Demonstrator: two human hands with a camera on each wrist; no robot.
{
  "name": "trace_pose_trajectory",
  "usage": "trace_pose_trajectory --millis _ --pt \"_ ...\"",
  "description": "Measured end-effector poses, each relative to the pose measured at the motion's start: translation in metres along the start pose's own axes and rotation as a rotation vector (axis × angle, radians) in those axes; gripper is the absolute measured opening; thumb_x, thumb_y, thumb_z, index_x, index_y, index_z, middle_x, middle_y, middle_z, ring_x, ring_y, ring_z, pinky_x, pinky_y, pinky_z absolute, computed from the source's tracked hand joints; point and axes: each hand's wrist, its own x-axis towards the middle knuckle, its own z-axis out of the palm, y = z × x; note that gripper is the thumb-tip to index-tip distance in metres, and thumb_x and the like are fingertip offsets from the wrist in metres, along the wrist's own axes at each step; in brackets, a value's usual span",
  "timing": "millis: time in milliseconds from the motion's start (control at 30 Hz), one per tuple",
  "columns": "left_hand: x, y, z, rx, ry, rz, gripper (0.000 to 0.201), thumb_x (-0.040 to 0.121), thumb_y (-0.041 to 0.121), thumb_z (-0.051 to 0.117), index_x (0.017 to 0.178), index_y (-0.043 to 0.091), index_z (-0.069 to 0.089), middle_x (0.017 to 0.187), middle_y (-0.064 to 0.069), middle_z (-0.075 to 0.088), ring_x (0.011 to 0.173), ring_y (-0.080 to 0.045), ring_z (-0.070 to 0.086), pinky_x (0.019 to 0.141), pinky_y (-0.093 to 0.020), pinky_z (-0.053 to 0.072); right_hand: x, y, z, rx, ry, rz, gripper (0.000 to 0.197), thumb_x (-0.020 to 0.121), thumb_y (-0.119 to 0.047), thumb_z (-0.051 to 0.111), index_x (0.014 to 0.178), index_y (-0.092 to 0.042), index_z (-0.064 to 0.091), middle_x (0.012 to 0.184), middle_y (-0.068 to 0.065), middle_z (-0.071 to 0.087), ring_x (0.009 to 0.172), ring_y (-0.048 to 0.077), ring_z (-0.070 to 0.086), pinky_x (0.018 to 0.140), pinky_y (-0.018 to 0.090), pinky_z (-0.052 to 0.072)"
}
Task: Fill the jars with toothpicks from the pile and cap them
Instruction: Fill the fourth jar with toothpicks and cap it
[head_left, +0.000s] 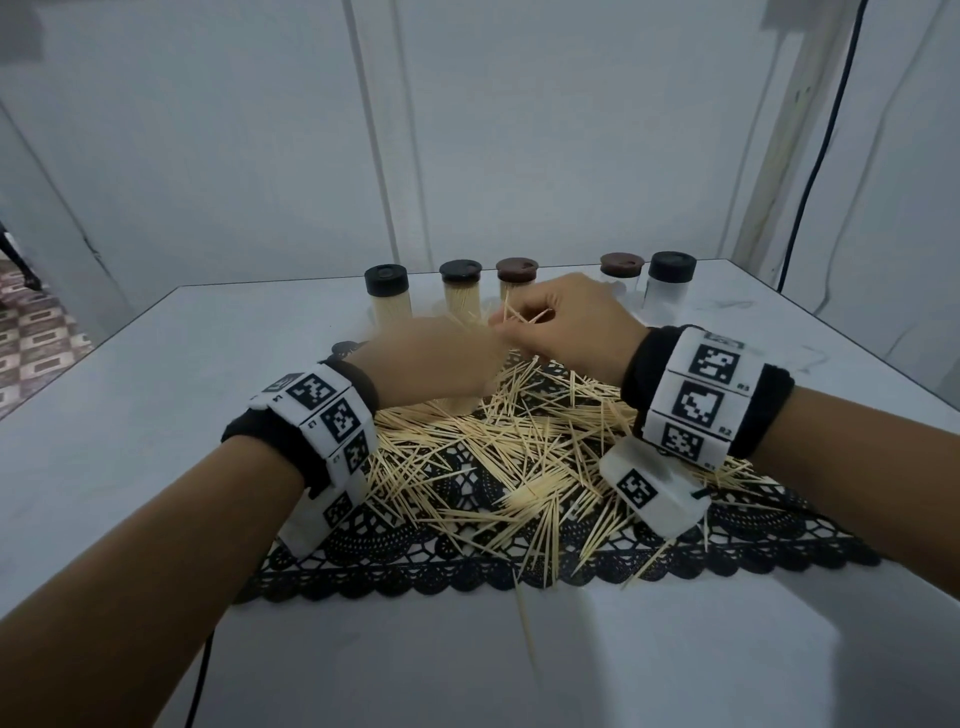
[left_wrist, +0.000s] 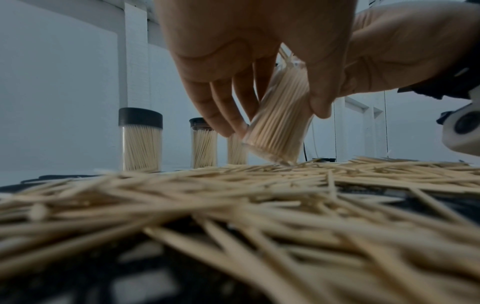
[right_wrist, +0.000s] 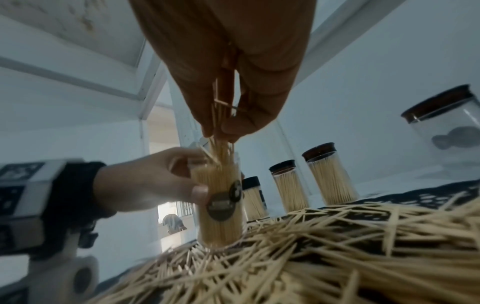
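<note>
Toothpicks (right_wrist: 221, 152) are hanging pinched in my right hand (right_wrist: 228, 67), tips entering the open jar (right_wrist: 221, 205) just below my fingertips; my left hand (right_wrist: 145, 181) is gripping that nearly full jar, tilted on the pile (head_left: 519, 457). Next, I judge, release, then cap.

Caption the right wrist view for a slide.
Right hand feeds toothpicks into the open jar held by the left hand.

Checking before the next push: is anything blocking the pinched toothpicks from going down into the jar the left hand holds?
Nothing visible blocks them. The right hand pinches the toothpicks straight above the open, uncapped jar gripped by the left hand, though that jar already looks nearly full.
</note>
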Motion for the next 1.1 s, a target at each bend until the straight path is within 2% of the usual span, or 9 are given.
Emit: trace_pose_trajectory --millis 67,133,300,367,600,700,867,1000,1100 --pt "0.000 0.000 0.000 -0.020 -0.003 0.015 0.046 0.074 0.047 0.072 0.111 0.023 0.059 0.087 0.006 0.057 0.083 -0.013 0.053 0.069 -0.024 0.038 -0.001 0.000 0.004 -0.054 -0.022 -0.016 0.015 0.085 -0.024 0.064 0.097 -0.017 0.070 0.072 -0.014 0.059 0.061 -0.003 0.053 0.057 0.005 0.039" --pt "0.000 0.001 0.000 -0.021 -0.007 0.016 0.047 0.074 0.047 0.072 0.111 0.021 0.059 0.089 0.003 0.059 0.085 -0.015 0.055 0.073 -0.027 0.041 0.000 0.001 0.006 -0.082 -0.029 -0.022 0.019 0.087 -0.025 0.061 0.104 -0.018 0.066 0.082 -0.011 0.058 0.070 -0.004 0.050 0.063 0.006 0.038" --pt "0.000 0.000 0.000 0.003 -0.002 -0.019 0.046 0.072 0.049 0.072 0.103 0.015 0.060 0.086 0.001 0.059 0.082 -0.017 0.054 0.073 -0.028 0.042 -0.002 -0.001 -0.001 0.021 -0.030 0.037 0.014 0.087 -0.013 0.057 0.100 -0.018 0.054 0.081 -0.005 0.053 0.073 0.012 0.056 0.070 0.028 0.050" --pt "0.000 0.000 0.000 0.013 -0.002 -0.029 0.048 0.072 0.050 0.071 0.101 0.013 0.060 0.084 0.000 0.059 0.081 -0.017 0.054 0.071 -0.028 0.042 -0.003 -0.001 -0.004 0.006 0.048 0.014 0.010 0.086 -0.009 0.056 0.093 -0.016 0.057 0.081 -0.005 0.056 0.078 0.017 0.060 0.074 0.030 0.052" --pt "-0.001 0.001 0.000 0.006 0.015 -0.014 0.046 0.073 0.049 0.071 0.103 0.015 0.061 0.088 -0.001 0.061 0.084 -0.017 0.055 0.074 -0.029 0.042 -0.006 -0.001 0.002 -0.105 0.099 -0.084 0.013 0.087 -0.014 0.061 0.093 -0.011 0.072 0.080 -0.010 0.061 0.068 -0.005 0.052 0.066 0.001 0.037" --pt "-0.001 0.001 -0.001 0.010 0.028 -0.019 0.041 0.074 0.049 0.071 0.098 0.017 0.059 0.086 -0.001 0.061 0.082 -0.018 0.054 0.073 -0.029 0.043 -0.007 -0.003 0.003 -0.167 0.091 -0.114 0.016 0.088 -0.012 0.058 0.096 -0.011 0.071 0.087 -0.005 0.059 0.074 0.004 0.054 0.068 0.004 0.036" --pt "-0.001 -0.002 -0.001 0.005 0.042 -0.016 0.054 0.073 0.050 0.071 0.115 0.019 0.059 0.098 -0.004 0.064 0.092 -0.020 0.058 0.087 -0.041 0.047 -0.008 -0.004 0.002 -0.225 0.106 -0.142 0.019 0.085 -0.007 0.055 0.091 -0.010 0.073 0.092 0.004 0.063 0.083 0.013 0.055 0.078 0.021 0.042" --pt "-0.002 -0.002 -0.002 -0.006 0.027 0.002 0.048 0.073 0.045 0.073 0.114 0.024 0.058 0.097 0.000 0.064 0.092 -0.018 0.058 0.085 -0.035 0.047 -0.006 -0.002 0.004 -0.244 0.084 -0.159 0.020 0.086 -0.010 0.056 0.094 -0.012 0.073 0.090 -0.001 0.051 0.080 0.008 0.046 0.068 0.006 0.033" --pt "-0.003 0.000 -0.002 -0.026 0.039 0.031 0.042 0.074 0.040 0.075 0.109 0.026 0.059 0.092 0.005 0.061 0.090 -0.014 0.055 0.077 -0.026 0.043 -0.007 -0.003 0.007 -0.228 0.109 -0.226 0.019 0.086 -0.008 0.057 0.099 -0.011 0.071 0.090 0.002 0.055 0.076 0.008 0.049 0.069 0.006 0.036"
